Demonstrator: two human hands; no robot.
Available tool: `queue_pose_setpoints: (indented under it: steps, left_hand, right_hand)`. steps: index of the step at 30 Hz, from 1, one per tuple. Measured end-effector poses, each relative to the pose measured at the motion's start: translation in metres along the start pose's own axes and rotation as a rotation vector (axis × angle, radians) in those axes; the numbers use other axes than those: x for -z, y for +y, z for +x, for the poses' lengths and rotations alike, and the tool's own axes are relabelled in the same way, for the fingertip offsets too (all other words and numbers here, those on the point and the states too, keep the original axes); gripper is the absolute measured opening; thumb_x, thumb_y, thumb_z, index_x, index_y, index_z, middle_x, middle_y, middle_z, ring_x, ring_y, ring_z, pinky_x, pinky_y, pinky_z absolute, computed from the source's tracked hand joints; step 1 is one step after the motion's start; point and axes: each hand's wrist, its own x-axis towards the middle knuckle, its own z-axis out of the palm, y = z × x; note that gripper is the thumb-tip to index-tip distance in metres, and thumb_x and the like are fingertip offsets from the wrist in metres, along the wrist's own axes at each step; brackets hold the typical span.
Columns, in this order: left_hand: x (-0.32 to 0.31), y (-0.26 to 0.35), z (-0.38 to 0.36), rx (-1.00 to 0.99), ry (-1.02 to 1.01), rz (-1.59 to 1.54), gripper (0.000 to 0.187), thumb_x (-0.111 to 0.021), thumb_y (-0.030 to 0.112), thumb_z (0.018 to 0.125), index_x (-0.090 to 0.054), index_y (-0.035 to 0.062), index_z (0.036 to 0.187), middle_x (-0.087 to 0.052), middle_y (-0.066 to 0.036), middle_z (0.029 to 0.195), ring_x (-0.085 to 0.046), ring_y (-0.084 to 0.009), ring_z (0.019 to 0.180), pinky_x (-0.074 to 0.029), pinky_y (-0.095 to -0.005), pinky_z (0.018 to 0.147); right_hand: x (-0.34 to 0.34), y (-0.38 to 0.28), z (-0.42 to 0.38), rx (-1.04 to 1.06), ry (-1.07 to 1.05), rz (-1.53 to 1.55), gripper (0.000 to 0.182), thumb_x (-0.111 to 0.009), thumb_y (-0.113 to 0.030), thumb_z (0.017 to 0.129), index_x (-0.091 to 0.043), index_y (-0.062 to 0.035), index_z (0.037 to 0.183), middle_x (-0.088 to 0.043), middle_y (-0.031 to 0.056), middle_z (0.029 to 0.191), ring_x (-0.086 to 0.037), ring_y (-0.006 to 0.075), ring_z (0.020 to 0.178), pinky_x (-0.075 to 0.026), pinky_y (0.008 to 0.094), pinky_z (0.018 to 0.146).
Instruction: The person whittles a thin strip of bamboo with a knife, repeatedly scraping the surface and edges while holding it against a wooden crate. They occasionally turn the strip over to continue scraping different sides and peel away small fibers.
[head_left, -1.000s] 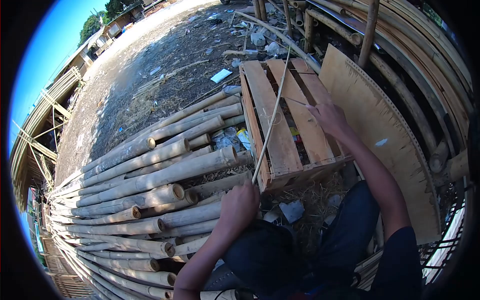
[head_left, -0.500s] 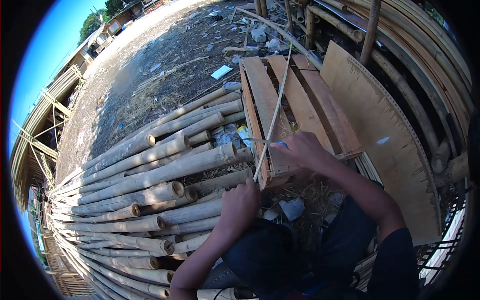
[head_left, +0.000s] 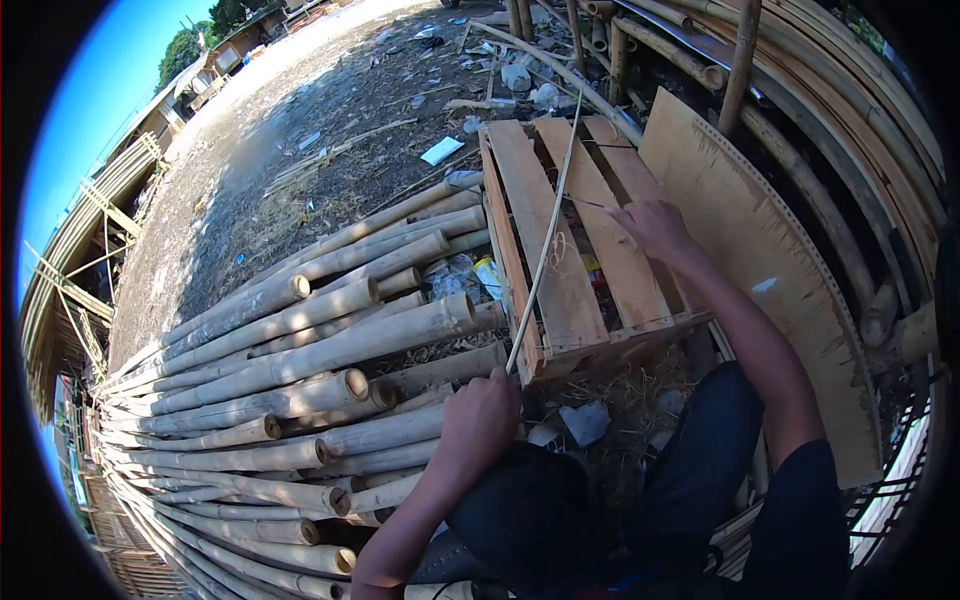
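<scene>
My left hand (head_left: 482,412) is closed around the near end of a long, thin bamboo strip (head_left: 545,255). From there the strip runs up and away across a slatted wooden crate (head_left: 518,165). My right hand (head_left: 650,228) grips a knife (head_left: 588,203), its handle mostly hidden in the fingers. The narrow blade points left, its tip right at the strip's far half. Thin curled shavings (head_left: 558,255) lie beside the strip on the crate's slats.
Cut bamboo poles (head_left: 330,340) are piled at the left, their open ends toward the crate. A plywood sheet (head_left: 745,230) leans at the right, near stacked long bamboo (head_left: 830,80). Litter and a white packet (head_left: 442,150) lie on the dirt beyond.
My right hand has moved up and to the right with the knife, farther along the strip from my left hand. My left hand stays nearly in place on the strip's near end.
</scene>
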Motion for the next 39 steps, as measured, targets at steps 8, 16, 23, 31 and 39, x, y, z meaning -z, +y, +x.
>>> queue_pose_setpoints:
  steps: [8, 16, 23, 31, 39]
  left_hand:
    - [0.001, -0.001, 0.008, 0.054, -0.010, -0.040, 0.026, -0.049, 0.023, 0.095, -0.055, -0.0010, 0.088, -0.062, -0.026, 0.070, -0.062, -0.0456, 0.068, -0.049, -0.0562, 0.066]
    - [-0.001, -0.001, 0.010, 0.050, -0.034, -0.030, 0.026, -0.050, 0.024, 0.095, -0.055, -0.0003, 0.088, -0.062, -0.025, 0.070, -0.062, -0.0449, 0.068, -0.049, -0.0557, 0.065]
    - [-0.001, 0.000, 0.008, 0.033, -0.008, 0.024, 0.026, -0.049, 0.025, 0.096, -0.056, 0.0003, 0.089, -0.062, -0.024, 0.069, -0.063, -0.0445, 0.067, -0.050, -0.0553, 0.064]
    - [-0.004, -0.006, 0.003, 0.014, 0.034, 0.055, 0.027, -0.046, 0.024, 0.096, -0.055, 0.0003, 0.087, -0.062, -0.024, 0.069, -0.063, -0.0442, 0.066, -0.050, -0.0555, 0.063]
    - [-0.005, -0.010, 0.002, 0.019, 0.054, 0.066, 0.025, -0.047, 0.022, 0.095, -0.055, 0.0001, 0.086, -0.061, -0.024, 0.067, -0.062, -0.0443, 0.065, -0.049, -0.0555, 0.063]
  right_hand:
    - [0.032, -0.046, -0.050, -0.018, -0.041, 0.232, 0.060, -0.050, -0.053, 0.094, -0.064, 0.0002, 0.072, -0.057, 0.0192, 0.058, -0.063, 0.0378, 0.064, -0.050, 0.0474, 0.067]
    - [0.014, -0.034, -0.018, -0.483, -0.151, 1.154, 0.055, -0.059, -0.055, 0.090, -0.055, -0.0012, 0.100, -0.063, 0.0073, 0.071, -0.064, 0.0112, 0.061, -0.053, 0.0254, 0.052]
    - [-0.011, -0.064, 0.011, -0.379, -0.327, 1.322, 0.031, -0.071, -0.022, 0.087, -0.043, -0.0104, 0.082, -0.066, 0.0118, 0.079, -0.068, 0.0163, 0.068, -0.059, 0.0295, 0.062]
    - [0.013, -0.013, 0.045, -0.468, 0.129, 1.894, 0.028, -0.066, 0.007, 0.083, -0.043, -0.0081, 0.082, -0.067, 0.0182, 0.089, -0.069, 0.0238, 0.079, -0.060, 0.0333, 0.070]
    - [0.090, 0.112, 0.106, -0.290, 0.553, 2.066, 0.014, -0.066, 0.004, 0.084, -0.053, -0.0005, 0.082, -0.063, 0.0218, 0.101, -0.066, 0.0243, 0.089, -0.058, 0.0344, 0.077]
